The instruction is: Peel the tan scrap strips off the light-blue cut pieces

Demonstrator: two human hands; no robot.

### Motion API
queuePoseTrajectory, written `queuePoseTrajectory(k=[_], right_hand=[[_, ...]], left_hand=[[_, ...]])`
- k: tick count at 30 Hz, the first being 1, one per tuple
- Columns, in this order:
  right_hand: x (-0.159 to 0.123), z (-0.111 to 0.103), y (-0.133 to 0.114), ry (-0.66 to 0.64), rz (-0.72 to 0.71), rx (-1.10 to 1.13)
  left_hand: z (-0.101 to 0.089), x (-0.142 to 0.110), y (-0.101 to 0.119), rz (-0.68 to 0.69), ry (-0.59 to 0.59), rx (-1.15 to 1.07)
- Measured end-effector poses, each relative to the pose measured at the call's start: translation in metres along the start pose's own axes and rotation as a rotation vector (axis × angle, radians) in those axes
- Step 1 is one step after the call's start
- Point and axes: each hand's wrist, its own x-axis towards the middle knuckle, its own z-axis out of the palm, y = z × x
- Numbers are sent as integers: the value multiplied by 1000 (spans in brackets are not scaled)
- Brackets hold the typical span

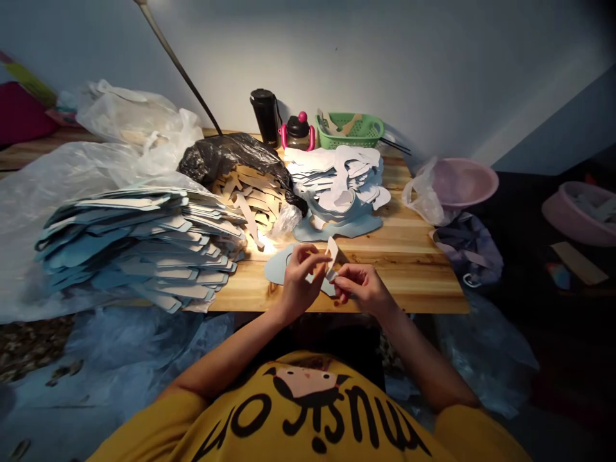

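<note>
Over the table's front edge, my right hand [363, 289] pinches the lower end of a small white cut piece [332, 249], which stands upright between my hands. My left hand [304, 276] has its thumb and fingers drawn together at the left side of the same piece. Below the hands a flat light-blue cut piece [276, 268] lies on the wood, partly covered by my left hand. Behind it rests a curved blue-grey piece [359, 226], in front of a pile of white cut pieces [312, 163].
A tall stack of blue-and-white pieces [144, 250] fills the left of the wooden table [409, 263]. A black plastic bag [231, 151] holds tan strips [255, 192]. Behind stand a black tumbler [264, 115], a pink-handled cup [297, 133] and a green basket [359, 133]. Right is a pink basin [466, 183].
</note>
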Motion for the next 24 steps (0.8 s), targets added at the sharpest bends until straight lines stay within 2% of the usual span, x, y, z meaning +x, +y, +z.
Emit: queuePoseTrajectory(k=[2, 4, 7, 10, 14, 17, 20, 24], right_hand=[[-3, 0, 1, 3, -59, 13], [-5, 0, 4, -7, -101, 44], [-10, 0, 9, -20, -111, 101], [-15, 4, 11, -16, -74, 166], [-21, 12, 11, 31, -4, 251], [-23, 9, 10, 69, 13, 324], [-26, -10, 10, 252, -19, 423], [-37, -52, 13, 500, -31, 415]], left_hand=[[-5, -5, 7, 141, -122, -52], [-10, -5, 10, 205, -234, -115], [-15, 0, 7, 237, -322, -168], [-17, 3, 3, 290, -358, -217], [-15, -1, 4, 382, -321, -233], [-16, -8, 6, 398, -256, -174], [-22, -14, 5, 327, -95, -101], [-32, -17, -4, 110, 89, -194]])
